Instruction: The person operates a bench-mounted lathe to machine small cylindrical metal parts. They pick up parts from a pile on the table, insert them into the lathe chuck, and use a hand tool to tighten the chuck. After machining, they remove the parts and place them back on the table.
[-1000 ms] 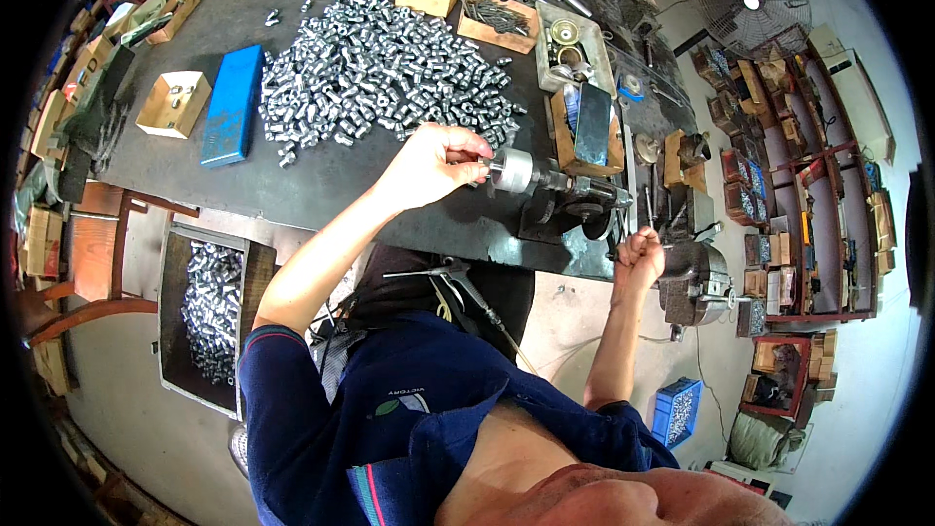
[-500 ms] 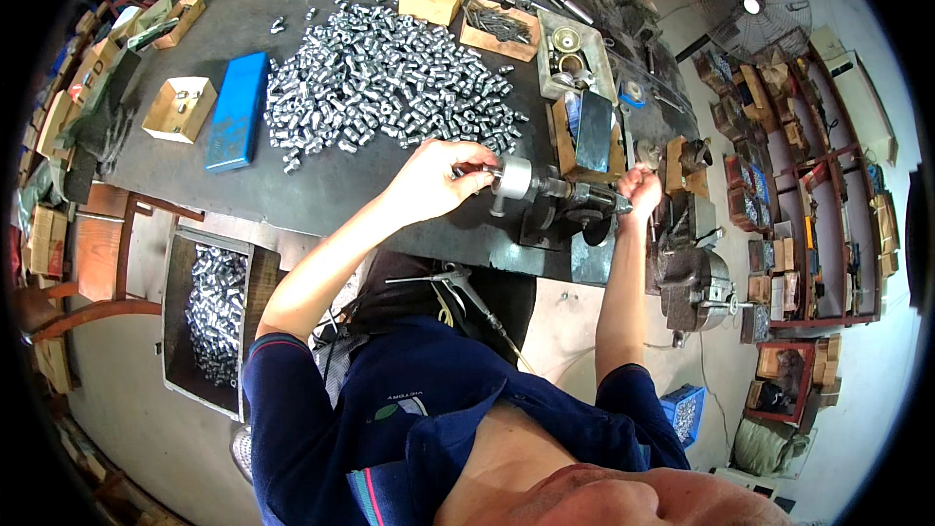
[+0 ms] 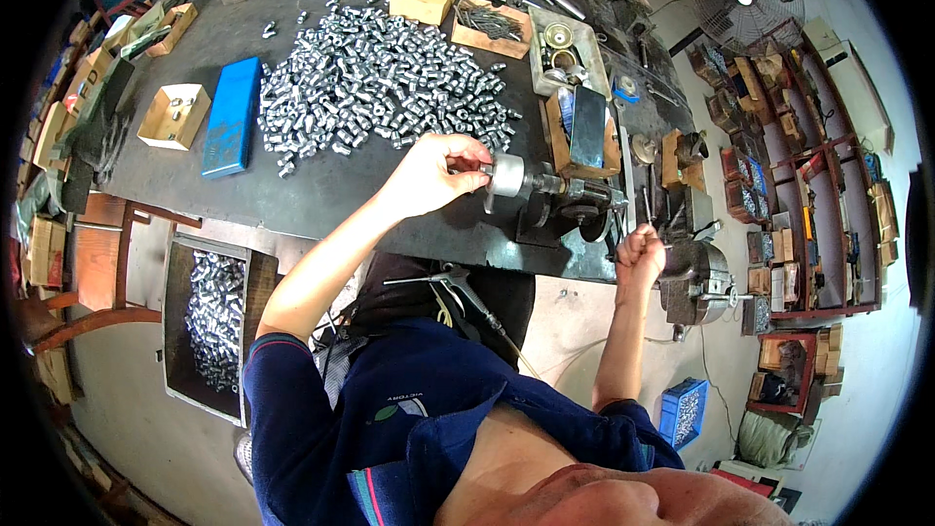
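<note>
My left hand (image 3: pixel 436 175) reaches to the bench's front edge, thumb and fingertips pinched round a small metal fitting (image 3: pixel 484 169). That fitting sits against the silver round head (image 3: pixel 508 176) of a small bench-mounted machine (image 3: pixel 577 203). To the right of the machine, my right hand (image 3: pixel 640 251) is closed; a thin bar seems to show beside its fingers, but what it grips is mostly hidden. Behind my left hand lies a large pile of shiny metal fittings (image 3: pixel 380 78).
A blue case (image 3: pixel 232 117) and a small open box (image 3: pixel 175 117) stand left of the pile. A phone (image 3: pixel 588 127) leans on a wooden box behind the machine. A vise (image 3: pixel 693 282) is at the right. Below the bench, a bin (image 3: pixel 173 331) holds more fittings.
My right hand has moved down toward me, away from the machine's right end, and stays closed. My left hand remains at the round head. The view has shifted slightly.
</note>
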Available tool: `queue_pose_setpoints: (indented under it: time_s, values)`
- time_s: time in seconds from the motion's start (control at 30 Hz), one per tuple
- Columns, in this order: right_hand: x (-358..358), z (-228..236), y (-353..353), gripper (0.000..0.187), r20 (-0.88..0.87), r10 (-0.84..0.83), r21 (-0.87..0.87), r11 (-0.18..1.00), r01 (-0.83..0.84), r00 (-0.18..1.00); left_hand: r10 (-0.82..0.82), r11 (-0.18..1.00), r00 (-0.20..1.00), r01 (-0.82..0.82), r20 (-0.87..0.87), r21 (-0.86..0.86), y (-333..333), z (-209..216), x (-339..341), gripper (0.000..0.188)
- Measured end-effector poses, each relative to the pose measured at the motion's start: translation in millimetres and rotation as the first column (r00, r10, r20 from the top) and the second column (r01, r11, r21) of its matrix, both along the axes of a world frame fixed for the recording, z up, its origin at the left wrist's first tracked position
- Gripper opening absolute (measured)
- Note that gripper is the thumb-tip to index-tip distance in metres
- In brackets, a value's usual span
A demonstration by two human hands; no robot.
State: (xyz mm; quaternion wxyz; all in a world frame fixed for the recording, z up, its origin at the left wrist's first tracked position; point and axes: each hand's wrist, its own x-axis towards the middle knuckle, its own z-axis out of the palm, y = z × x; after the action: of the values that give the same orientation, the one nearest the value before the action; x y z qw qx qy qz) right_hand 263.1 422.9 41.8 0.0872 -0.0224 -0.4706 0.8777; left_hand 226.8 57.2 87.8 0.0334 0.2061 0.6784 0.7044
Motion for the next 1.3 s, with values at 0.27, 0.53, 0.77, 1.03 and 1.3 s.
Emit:
queue_pose_setpoints:
  time_s: [0.27,0.53,0.77,1.03,1.3]
  values:
    - [-8.1,25.5,-16.5,0.012,0.023,-0.105,-0.025,0.994,0.105,0.994,-0.007,1.000,0.994,0.005,0.111,0.016,0.6,-5.8,1.1,0.012]
    - [-32.5,-41.9,-5.0,0.011,0.327,-0.104,0.021,0.995,0.103,0.939,-0.017,0.998,0.992,0.023,0.124,-0.050,0.6,-9.7,-1.3,0.033]
    - [-130.7,-47.7,13.1,0.018,0.032,-0.130,0.287,0.951,0.116,0.991,-0.033,0.992,0.974,0.059,0.225,-0.113,-2.0,-6.5,-3.7,0.038]
    - [-41.3,48.2,-24.4,0.010,-0.211,-0.162,-0.051,0.987,0.155,0.964,-0.103,0.990,0.906,0.054,0.411,0.129,-9.0,-6.3,-0.1,0.039]
    - [-8.8,-29.4,-4.8,0.013,0.075,-0.131,-0.025,0.991,0.133,0.989,-0.082,0.994,0.911,0.047,0.403,0.096,-13.2,-5.1,0.0,0.038]
